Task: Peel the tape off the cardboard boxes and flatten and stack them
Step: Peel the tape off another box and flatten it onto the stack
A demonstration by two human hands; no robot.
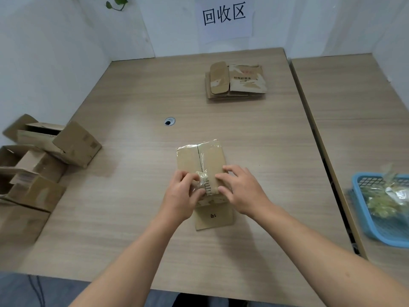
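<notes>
A small taped cardboard box [200, 160] stands in the middle of the wooden table [137, 196], its near flap lying open toward me. My left hand [181, 196] pinches a crumpled strip of clear tape [202, 179] lifted from the box top. My right hand [241, 189] rests on the box's right side, fingers pressing down on the top. A stack of flattened boxes [235, 84] lies at the far side of the table. Several unflattened boxes [44, 156] are piled at the left edge.
A blue plastic basket [374, 220] holding crumpled tape sits on the adjoining table at the right. A cable hole [169, 121] is in the table's middle. White walls close in the back and left; a paper sign [223, 18] hangs on the back wall.
</notes>
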